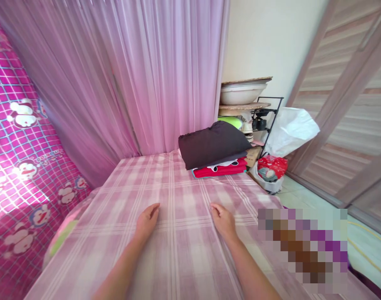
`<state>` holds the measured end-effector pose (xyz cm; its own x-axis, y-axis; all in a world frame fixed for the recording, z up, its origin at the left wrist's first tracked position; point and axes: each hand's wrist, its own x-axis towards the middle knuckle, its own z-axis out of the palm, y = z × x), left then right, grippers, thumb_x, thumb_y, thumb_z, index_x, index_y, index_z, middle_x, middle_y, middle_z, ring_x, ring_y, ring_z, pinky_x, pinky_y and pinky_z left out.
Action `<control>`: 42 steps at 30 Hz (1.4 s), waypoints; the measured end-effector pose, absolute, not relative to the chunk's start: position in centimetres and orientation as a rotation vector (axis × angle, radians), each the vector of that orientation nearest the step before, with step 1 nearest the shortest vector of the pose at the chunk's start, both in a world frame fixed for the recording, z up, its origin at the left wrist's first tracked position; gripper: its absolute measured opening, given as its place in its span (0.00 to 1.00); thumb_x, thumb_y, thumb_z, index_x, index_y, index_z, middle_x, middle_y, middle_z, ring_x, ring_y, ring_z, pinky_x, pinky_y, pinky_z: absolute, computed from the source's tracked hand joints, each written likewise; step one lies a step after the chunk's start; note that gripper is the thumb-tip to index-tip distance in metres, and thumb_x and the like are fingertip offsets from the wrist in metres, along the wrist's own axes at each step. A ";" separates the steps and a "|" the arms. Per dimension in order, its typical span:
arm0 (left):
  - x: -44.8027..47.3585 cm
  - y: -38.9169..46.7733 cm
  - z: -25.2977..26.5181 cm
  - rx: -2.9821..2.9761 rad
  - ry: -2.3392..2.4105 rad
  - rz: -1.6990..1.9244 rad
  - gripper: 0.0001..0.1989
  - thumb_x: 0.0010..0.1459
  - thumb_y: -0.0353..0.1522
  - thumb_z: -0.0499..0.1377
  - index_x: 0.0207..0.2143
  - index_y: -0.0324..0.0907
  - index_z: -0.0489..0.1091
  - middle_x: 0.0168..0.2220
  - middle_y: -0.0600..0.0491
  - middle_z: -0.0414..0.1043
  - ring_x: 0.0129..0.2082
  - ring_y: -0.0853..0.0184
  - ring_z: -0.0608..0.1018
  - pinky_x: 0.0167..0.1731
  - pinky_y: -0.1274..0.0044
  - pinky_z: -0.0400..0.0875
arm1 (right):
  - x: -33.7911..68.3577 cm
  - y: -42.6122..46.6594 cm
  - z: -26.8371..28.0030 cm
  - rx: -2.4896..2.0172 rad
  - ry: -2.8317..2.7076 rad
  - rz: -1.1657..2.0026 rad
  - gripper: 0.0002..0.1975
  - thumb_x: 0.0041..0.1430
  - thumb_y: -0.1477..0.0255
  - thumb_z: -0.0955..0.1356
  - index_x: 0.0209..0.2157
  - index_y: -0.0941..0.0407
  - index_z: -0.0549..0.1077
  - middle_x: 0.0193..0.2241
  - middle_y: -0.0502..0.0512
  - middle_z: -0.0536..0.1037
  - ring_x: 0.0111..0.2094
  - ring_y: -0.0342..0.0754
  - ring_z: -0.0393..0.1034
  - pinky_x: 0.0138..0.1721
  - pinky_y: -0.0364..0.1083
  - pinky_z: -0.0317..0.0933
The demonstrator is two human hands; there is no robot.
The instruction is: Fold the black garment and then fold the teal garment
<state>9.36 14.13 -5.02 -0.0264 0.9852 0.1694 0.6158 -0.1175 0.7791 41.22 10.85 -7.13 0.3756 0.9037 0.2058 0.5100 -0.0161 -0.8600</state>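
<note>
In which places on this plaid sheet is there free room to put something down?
The plaid sheet is bare between the left hand and right hand, ahead of them up to the folded stack, and left of it, toward the curtain. Crowded: the far right, under the stack. The pixelated patch cannot be judged.

Pixelation [299, 246] masks whatever sits at lower right, along with part of the plaid sheet [187, 258]. The left hand [146, 221] and right hand [224, 221] hide most of their own fingers; the bottom edge crops both forearms [251, 266]. The right edge cuts off the wardrobe [340, 125]. Black folded cloth [214, 143] partly covers red fabric [223, 170].
</note>
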 end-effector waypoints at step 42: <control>25.0 29.5 10.5 1.717 1.927 0.951 0.14 0.51 0.44 0.61 0.23 0.43 0.71 0.24 0.53 0.73 0.30 0.62 0.76 0.33 0.73 0.65 | 48.2 12.4 -3.9 -0.584 -0.125 1.337 0.12 0.44 0.71 0.77 0.34 0.54 0.77 0.23 0.44 0.75 0.19 0.35 0.63 0.13 0.33 0.53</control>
